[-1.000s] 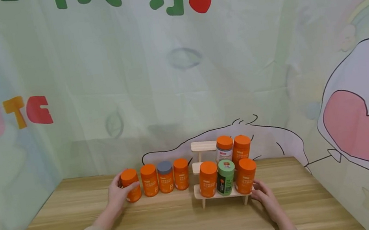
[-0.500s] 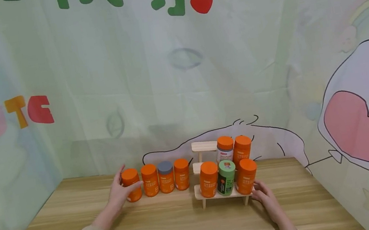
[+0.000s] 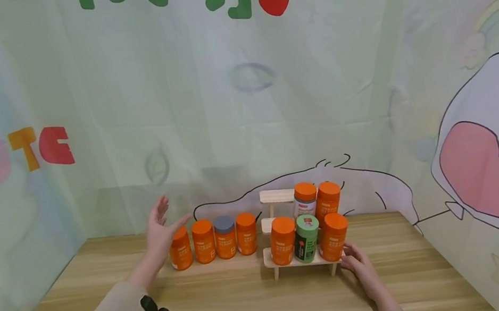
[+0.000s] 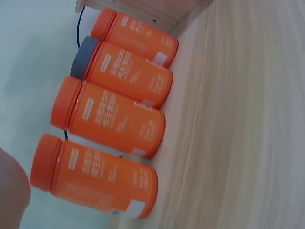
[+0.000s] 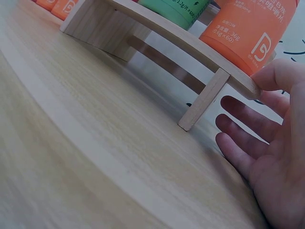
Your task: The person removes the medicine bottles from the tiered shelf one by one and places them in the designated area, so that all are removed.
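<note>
My left hand point(image 3: 160, 232) is raised above and left of the leftmost orange bottle point(image 3: 180, 252), its fingers spread and holding nothing. Beside that bottle stand an orange bottle point(image 3: 204, 243), an orange bottle with a grey cap point(image 3: 225, 238) and another orange bottle point(image 3: 247, 235). At the right end of a tiered wooden rack point(image 5: 205, 62), my right hand point(image 5: 281, 157) pinches the lowest shelf between thumb and index finger; the other fingers hang below. That shelf bears a green bottle point(image 3: 306, 239) between two orange ones point(image 3: 283, 242) point(image 3: 334, 238).
Higher on the rack stand a bottle with an orange cap and pale label point(image 3: 305, 200) and an orange bottle point(image 3: 328, 198). The top shelf's left part point(image 3: 277, 196) is bare. Behind the wooden table point(image 3: 233, 308) hangs a printed curtain point(image 3: 203, 103).
My left hand has let go of the leftmost orange bottle and lifted up and away, its fingers spreading. That bottle stays in place. My right hand has stayed at the rack.
</note>
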`<state>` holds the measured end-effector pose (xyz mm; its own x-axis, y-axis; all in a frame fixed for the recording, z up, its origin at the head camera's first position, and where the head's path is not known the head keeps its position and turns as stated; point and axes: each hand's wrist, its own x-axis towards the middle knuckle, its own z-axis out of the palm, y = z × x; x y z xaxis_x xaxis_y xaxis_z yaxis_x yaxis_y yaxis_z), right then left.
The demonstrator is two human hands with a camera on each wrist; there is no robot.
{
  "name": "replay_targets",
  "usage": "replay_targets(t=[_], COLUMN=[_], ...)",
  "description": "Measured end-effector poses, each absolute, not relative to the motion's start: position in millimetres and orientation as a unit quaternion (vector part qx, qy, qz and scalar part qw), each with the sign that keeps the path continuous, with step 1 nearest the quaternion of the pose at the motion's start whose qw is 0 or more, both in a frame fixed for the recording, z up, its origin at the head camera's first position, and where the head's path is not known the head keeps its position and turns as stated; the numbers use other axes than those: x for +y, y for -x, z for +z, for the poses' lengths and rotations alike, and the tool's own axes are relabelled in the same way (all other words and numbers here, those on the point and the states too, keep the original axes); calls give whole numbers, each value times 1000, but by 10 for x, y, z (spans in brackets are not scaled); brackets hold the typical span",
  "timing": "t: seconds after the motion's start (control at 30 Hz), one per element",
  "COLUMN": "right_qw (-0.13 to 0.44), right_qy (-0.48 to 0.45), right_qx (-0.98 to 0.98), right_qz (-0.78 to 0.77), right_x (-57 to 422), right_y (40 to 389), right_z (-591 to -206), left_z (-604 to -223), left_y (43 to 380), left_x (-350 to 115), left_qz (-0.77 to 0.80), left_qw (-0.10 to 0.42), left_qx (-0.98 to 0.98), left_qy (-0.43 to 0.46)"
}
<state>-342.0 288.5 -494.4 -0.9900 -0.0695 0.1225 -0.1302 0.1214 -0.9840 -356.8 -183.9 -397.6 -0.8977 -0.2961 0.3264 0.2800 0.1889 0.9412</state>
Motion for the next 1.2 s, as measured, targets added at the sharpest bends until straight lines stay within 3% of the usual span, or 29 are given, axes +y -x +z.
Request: replay_targets(t=[0.2, 0.5, 1.2], right_qw=[17, 24, 32], right_qy=[-63, -69, -80], right_qx=[-748, -747, -739], right_qz=[660, 661, 668], right_x=[2896, 2902, 2895], right_y=[3421, 3428, 3418], right_z=[-4936, -4957, -4956], left_z=[-3861, -3616, -3413], left_y=[3710, 3869, 4041], left_x=[-1584, -942, 180], left_qz=[-647, -663, -628], left_qw=[244, 215, 32], left_qx=[-721, -707, -732], left_qy=[35, 121, 262])
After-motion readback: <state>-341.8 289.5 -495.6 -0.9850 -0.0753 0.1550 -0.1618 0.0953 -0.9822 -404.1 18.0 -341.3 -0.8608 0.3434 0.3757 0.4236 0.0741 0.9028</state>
